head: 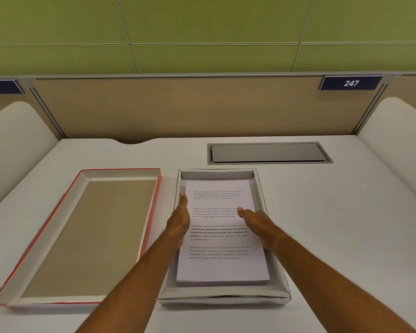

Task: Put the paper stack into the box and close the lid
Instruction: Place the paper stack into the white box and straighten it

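Your two forearms come in from 6 o'clock and meet over the silver box (271, 294), which sits on the white table (334, 224) right in front of you. Inside that box lies the paper stack (221, 267), flat on the bottom, with a strip of grey box floor showing around it at 6 o'clock and along both sides. Its top sheet is white and carries four short blocks of printed text, the third partly in bold; at the near edge you can see the sheets below it peeking out slightly.

Your left hand (179, 221) is at the stack's 9 o'clock edge, thumb lying along the paper's margin and the fingers tucked down out of sight between paper and box wall, so you are gripping that side. Your right hand (256, 222) is at the 3 o'clock edge, thumb pressed on the top sheet, fingers hidden under the edge, gripping likewise.

At 9 o'clock of the box, just beside it, the lid (111, 174) rests upside down on the table: red outside, white inner walls, a tan inner panel, nothing inside.
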Tool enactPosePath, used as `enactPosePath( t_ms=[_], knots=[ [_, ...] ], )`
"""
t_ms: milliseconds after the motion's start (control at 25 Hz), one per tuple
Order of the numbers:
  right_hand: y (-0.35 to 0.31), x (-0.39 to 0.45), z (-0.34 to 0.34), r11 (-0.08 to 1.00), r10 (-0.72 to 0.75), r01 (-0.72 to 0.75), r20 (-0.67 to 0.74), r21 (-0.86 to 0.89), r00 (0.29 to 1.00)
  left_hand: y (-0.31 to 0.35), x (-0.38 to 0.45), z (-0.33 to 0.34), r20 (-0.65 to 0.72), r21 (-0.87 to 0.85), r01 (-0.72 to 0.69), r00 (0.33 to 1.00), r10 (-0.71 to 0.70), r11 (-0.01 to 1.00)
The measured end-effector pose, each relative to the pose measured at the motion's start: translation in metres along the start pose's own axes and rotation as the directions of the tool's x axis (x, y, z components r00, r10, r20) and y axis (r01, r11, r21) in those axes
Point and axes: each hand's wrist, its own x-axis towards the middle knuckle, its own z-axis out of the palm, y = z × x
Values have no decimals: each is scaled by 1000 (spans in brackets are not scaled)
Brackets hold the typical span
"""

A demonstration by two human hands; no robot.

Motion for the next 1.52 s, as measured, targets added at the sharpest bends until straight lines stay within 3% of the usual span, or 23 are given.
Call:
enactPosePath(
  t_ms=[320, 560, 1000, 1280, 1520],
  knots=[
    [2, 3, 1, 999, -16, 16, -2, -49, 1000, -1, -1, -4, 56, -42, -4, 998, 7, 999],
    [-1, 4, 0, 994, -32, 28, -33, -105, 999, -2, -4, -2, 31, 18, -28, 999, 27, 999],
    [-2, -1, 0, 993, -31, 27, -28, -113, 999, 2, -11, -5, 35, -62, -22, 999, 24, 998],
    [-12, -6, -2, 1000, -5, 3, 72, 29, 997, 13, -27, -9, 50, -171, 24, 999, -15, 985],
    [-25, -20, -19, 986, -114, 108, 36, 127, 993, 22, -46, -4, 67, 5, -120, 991, 120, 993]
  ],
)
